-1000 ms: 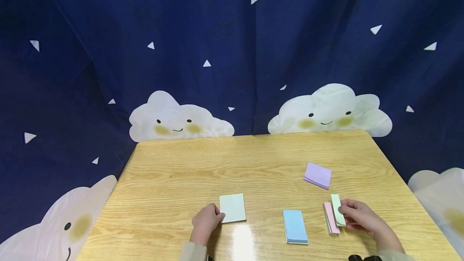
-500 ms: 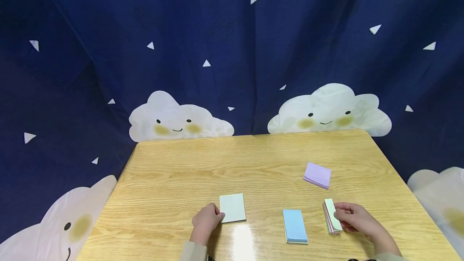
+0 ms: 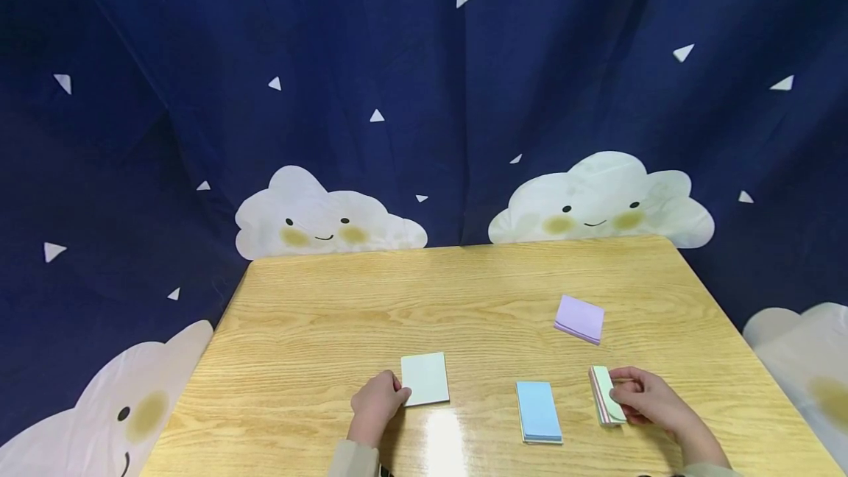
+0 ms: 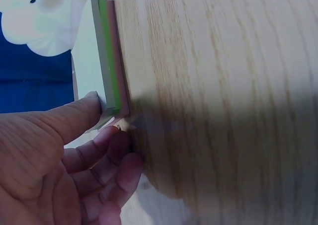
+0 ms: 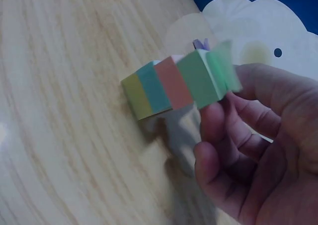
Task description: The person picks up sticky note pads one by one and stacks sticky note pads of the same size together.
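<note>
My left hand (image 3: pixel 379 402) is at the near left corner of a square stack of sticky note pads (image 3: pixel 425 378). In the left wrist view the thumb lies on the whitish top pad (image 4: pixel 88 61), fingers curled at the corner, with a green and a pink layer beneath. Farther right, my right hand (image 3: pixel 649 397) pinches a narrow light green sticky note pad (image 3: pixel 606 391) by its side. It sits over pink (image 5: pixel 173 83), blue (image 5: pixel 153 87) and yellow (image 5: pixel 135 96) narrow pads stacked together. Its top sheets lift near the thumb in the right wrist view.
Between the hands lies a rectangular stack of pads, blue on top (image 3: pixel 539 411). Behind the narrow stack are purple pads (image 3: pixel 580 318). All rest on a wooden table (image 3: pixel 318 308) before a dark blue curtain (image 3: pixel 397 57) printed with clouds.
My right hand has moved slightly left, bringing the light green pad from beside the pink one to over it, in line with the narrow stack. The left hand has stayed in place.
</note>
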{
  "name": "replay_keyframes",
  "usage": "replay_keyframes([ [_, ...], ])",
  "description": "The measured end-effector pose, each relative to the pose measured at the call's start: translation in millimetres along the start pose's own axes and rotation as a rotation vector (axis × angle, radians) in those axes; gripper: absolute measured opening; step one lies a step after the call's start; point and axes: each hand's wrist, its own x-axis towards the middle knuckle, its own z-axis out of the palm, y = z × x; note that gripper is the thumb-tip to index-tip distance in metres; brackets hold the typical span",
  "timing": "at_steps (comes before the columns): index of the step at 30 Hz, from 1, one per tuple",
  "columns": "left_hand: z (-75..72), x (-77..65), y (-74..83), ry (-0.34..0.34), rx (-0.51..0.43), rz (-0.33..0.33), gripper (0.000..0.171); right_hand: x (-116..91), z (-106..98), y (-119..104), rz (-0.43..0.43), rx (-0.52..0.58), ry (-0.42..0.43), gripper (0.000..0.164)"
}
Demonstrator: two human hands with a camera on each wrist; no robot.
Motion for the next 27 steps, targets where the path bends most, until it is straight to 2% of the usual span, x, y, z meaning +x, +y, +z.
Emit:
replay_keyframes([
  [12, -2.4, 1.0, 1.3, -0.003, 0.000, -0.002, 0.023, 2, 2, 0, -0.006, -0.023, 0.017, 0.048],
  [15, -3.1, 0.4, 1.5, -0.002, 0.004, -0.001, 0.023, 2, 0, -3, 0.014, -0.034, 0.052, 0.045],
  [22, -0.1, 0.2, 0.2, 0.005, -0.001, 0.000, 0.024, 10, -13, -16, 0.118, -0.021, 0.198, 0.045],
  [27, 0.6, 0.3, -0.5, 0.004, 0.003, 0.003, 0.024, 19, -24, -24, 0.159, -0.001, 0.234, 0.043],
])
